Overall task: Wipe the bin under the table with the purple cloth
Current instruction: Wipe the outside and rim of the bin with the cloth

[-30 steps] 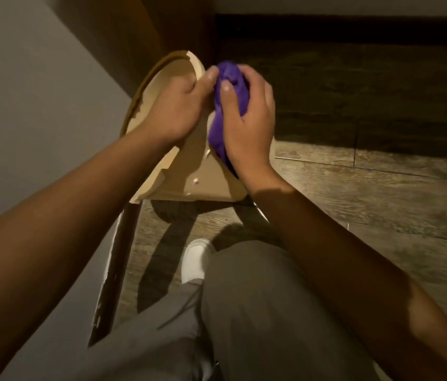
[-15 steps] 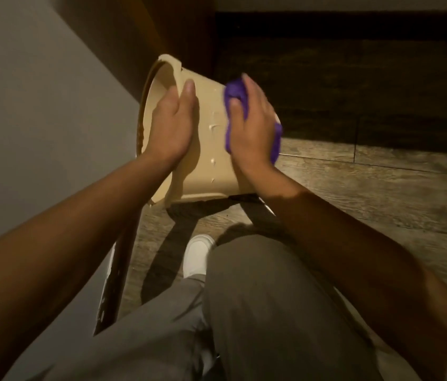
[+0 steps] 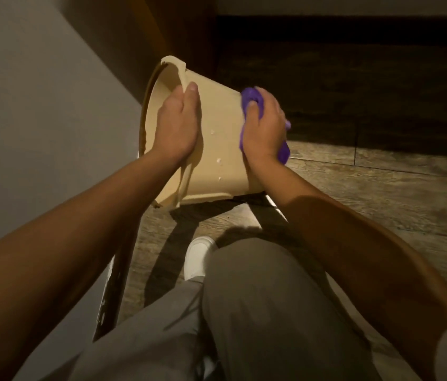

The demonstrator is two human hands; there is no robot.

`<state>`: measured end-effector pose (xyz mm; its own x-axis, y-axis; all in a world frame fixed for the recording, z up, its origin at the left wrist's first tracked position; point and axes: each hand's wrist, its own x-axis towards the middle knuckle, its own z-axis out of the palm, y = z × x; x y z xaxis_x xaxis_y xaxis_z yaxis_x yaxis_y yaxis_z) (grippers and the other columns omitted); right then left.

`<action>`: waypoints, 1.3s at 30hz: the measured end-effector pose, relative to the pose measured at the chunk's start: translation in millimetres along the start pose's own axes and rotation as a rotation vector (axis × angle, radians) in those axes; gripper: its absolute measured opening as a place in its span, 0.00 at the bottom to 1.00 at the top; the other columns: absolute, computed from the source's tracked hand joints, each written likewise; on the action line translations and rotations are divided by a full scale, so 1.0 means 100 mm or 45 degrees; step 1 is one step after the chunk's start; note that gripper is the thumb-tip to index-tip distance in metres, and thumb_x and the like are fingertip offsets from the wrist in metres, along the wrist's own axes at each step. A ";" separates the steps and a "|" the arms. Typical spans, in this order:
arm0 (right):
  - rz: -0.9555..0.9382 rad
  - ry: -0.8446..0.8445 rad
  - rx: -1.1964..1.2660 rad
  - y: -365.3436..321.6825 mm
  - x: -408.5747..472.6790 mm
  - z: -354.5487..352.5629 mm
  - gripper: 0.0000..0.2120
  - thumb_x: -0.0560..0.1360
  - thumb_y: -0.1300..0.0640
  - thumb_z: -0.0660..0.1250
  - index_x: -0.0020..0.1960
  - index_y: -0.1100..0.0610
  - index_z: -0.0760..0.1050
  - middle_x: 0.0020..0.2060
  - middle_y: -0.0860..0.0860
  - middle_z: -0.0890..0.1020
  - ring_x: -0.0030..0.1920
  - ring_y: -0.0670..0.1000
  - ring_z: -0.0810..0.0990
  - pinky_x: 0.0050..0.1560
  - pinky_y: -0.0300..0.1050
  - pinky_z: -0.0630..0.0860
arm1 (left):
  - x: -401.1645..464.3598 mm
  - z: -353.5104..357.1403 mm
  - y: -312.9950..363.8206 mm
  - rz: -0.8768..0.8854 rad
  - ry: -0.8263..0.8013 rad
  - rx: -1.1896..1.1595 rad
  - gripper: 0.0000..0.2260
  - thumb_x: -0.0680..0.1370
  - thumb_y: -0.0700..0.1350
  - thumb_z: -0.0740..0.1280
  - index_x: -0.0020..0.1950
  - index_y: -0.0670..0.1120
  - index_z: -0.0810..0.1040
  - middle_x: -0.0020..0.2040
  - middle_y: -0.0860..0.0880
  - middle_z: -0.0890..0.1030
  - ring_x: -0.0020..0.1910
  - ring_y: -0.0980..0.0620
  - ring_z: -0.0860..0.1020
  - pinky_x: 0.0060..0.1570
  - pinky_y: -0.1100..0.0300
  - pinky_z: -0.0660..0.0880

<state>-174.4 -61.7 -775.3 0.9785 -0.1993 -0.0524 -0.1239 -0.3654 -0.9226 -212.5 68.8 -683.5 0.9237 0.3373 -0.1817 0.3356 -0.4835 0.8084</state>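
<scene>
A cream plastic bin (image 3: pixel 218 144) is tipped on its side above the wooden floor, its open mouth turned to the left toward the wall. My left hand (image 3: pixel 178 125) clasps the bin's rim and side, thumb on the outer wall. My right hand (image 3: pixel 265 127) presses the bunched purple cloth (image 3: pixel 251 99) against the bin's right outer side; part of the cloth hangs below the palm. A few water drops dot the bin's wall.
A grey wall (image 3: pixel 38 133) runs along the left, with a dark skirting strip at its foot. My bent knees in grey trousers (image 3: pixel 258 312) and a white shoe (image 3: pixel 197 257) lie below the bin. Dark shadowed floor (image 3: pixel 354 92) lies beyond.
The bin has turned, so its outer wall now faces me. My right hand with the cloth has slid from the rim to the bin's right side. My left hand stays on the rim.
</scene>
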 end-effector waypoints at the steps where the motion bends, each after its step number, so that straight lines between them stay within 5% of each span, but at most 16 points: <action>1: -0.124 -0.009 0.051 -0.19 -0.04 0.06 0.17 0.84 0.54 0.61 0.72 0.54 0.75 0.67 0.52 0.80 0.68 0.53 0.76 0.67 0.57 0.75 | 0.02 -0.02 0.01 0.023 -0.016 0.007 0.17 0.87 0.54 0.51 0.60 0.47 0.76 0.48 0.54 0.80 0.47 0.61 0.79 0.41 0.73 0.71; 5: -0.457 -0.026 0.049 -0.72 -0.16 0.28 0.18 0.81 0.51 0.62 0.68 0.53 0.78 0.63 0.50 0.83 0.62 0.51 0.80 0.58 0.50 0.78 | -0.01 -0.09 -0.05 0.219 -0.005 0.056 0.19 0.88 0.49 0.50 0.55 0.42 0.78 0.45 0.46 0.81 0.44 0.54 0.80 0.45 0.61 0.75; 8: -0.269 -0.108 -0.168 -0.49 0.05 0.18 0.17 0.83 0.48 0.61 0.69 0.50 0.77 0.63 0.50 0.83 0.61 0.54 0.80 0.61 0.55 0.78 | -0.06 -0.18 -0.19 0.132 0.068 0.158 0.17 0.87 0.52 0.50 0.52 0.47 0.77 0.46 0.50 0.80 0.46 0.58 0.78 0.45 0.63 0.72; 11: 0.030 -0.126 -0.406 0.04 0.36 -0.10 0.17 0.83 0.47 0.60 0.68 0.50 0.77 0.60 0.52 0.83 0.59 0.57 0.81 0.58 0.50 0.77 | -0.11 -0.22 -0.27 0.123 0.042 0.170 0.19 0.87 0.53 0.50 0.56 0.46 0.76 0.54 0.46 0.81 0.53 0.51 0.79 0.53 0.57 0.75; 15: 0.220 -0.008 -0.229 0.33 0.30 -0.31 0.16 0.83 0.51 0.62 0.68 0.52 0.76 0.55 0.47 0.81 0.59 0.52 0.81 0.55 0.43 0.74 | -0.13 -0.10 -0.13 0.237 -0.027 0.177 0.18 0.87 0.52 0.51 0.55 0.43 0.76 0.47 0.50 0.79 0.47 0.56 0.78 0.48 0.60 0.73; 18: -0.084 0.029 0.007 0.00 -0.06 -0.10 0.17 0.82 0.53 0.64 0.70 0.52 0.76 0.66 0.50 0.80 0.66 0.51 0.77 0.67 0.52 0.75 | -0.03 -0.01 0.02 0.197 -0.056 0.127 0.17 0.87 0.53 0.51 0.54 0.47 0.76 0.46 0.56 0.78 0.47 0.60 0.78 0.43 0.71 0.71; 23: -0.565 -0.136 -0.067 -0.30 -0.53 0.24 0.26 0.82 0.48 0.61 0.79 0.53 0.65 0.79 0.54 0.65 0.80 0.57 0.61 0.77 0.58 0.62 | 0.09 -0.05 0.19 0.129 -0.158 -0.096 0.26 0.88 0.53 0.48 0.54 0.35 0.77 0.46 0.36 0.81 0.49 0.40 0.81 0.57 0.49 0.76; 27: -0.751 -0.261 -0.246 0.17 -0.57 0.09 0.29 0.82 0.46 0.62 0.81 0.51 0.60 0.82 0.54 0.60 0.82 0.58 0.57 0.78 0.62 0.61 | 0.17 -0.05 0.18 0.033 -0.158 -0.051 0.23 0.87 0.55 0.50 0.54 0.39 0.76 0.48 0.43 0.80 0.50 0.47 0.79 0.53 0.54 0.74; 29: -0.590 -0.200 -0.248 0.40 -0.51 0.00 0.28 0.82 0.46 0.62 0.80 0.50 0.61 0.81 0.54 0.61 0.80 0.59 0.60 0.76 0.63 0.64 | 0.20 -0.02 0.16 -0.012 -0.156 -0.023 0.23 0.87 0.55 0.50 0.59 0.41 0.77 0.52 0.47 0.81 0.53 0.54 0.80 0.52 0.62 0.73; 31: -0.182 -0.055 -0.156 0.51 -0.38 -0.03 0.27 0.82 0.45 0.59 0.79 0.50 0.62 0.80 0.54 0.64 0.79 0.57 0.63 0.74 0.64 0.68 | 0.19 0.00 0.13 -0.036 -0.097 -0.024 0.19 0.87 0.54 0.51 0.57 0.45 0.77 0.47 0.54 0.79 0.46 0.63 0.79 0.41 0.71 0.70; 34: 0.204 0.032 -0.122 0.49 -0.10 -0.01 0.26 0.83 0.46 0.57 0.80 0.52 0.63 0.79 0.53 0.66 0.77 0.57 0.66 0.73 0.61 0.70 | 0.18 0.05 0.11 -0.046 -0.029 -0.024 0.15 0.87 0.53 0.51 0.55 0.49 0.75 0.45 0.57 0.76 0.46 0.61 0.75 0.41 0.66 0.68; 39: -0.043 -0.067 -0.018 0.07 -0.25 0.09 0.22 0.85 0.50 0.58 0.78 0.52 0.67 0.78 0.53 0.68 0.78 0.57 0.65 0.75 0.63 0.66 | 0.23 0.03 0.14 -0.095 -0.037 -0.109 0.20 0.87 0.54 0.50 0.59 0.43 0.77 0.52 0.47 0.81 0.52 0.52 0.80 0.49 0.61 0.72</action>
<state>-198.1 -51.4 -784.0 0.9895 -0.1382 -0.0416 -0.0922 -0.3839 -0.9187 -186.3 67.8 -678.1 0.9021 0.3458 -0.2582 0.3878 -0.3871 0.8365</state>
